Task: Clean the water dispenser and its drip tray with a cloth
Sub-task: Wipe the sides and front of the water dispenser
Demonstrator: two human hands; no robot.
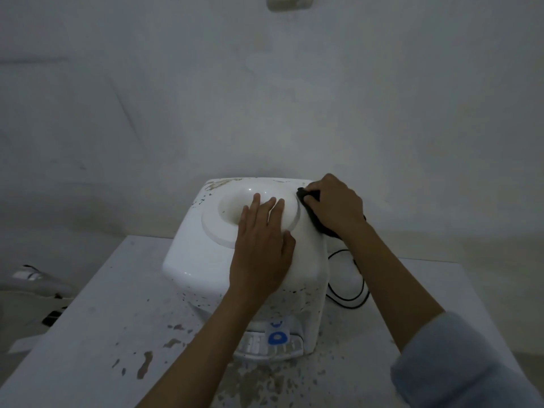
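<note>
Cloth (312,214), dark, clamped in my right hand (334,206), pressed on water dispenser (203,254) top, right of centre frame. My left hand (262,245) flat, fingers apart, bracing the top. Drip tray (269,346) lies below, nearer bottom centre, unwiped.

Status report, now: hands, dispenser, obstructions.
Left hand flat on water dispenser top, steadying. Right hand grips dark cloth at the top's right rear edge. Drip tray untouched. Power cord looped at right.
</note>
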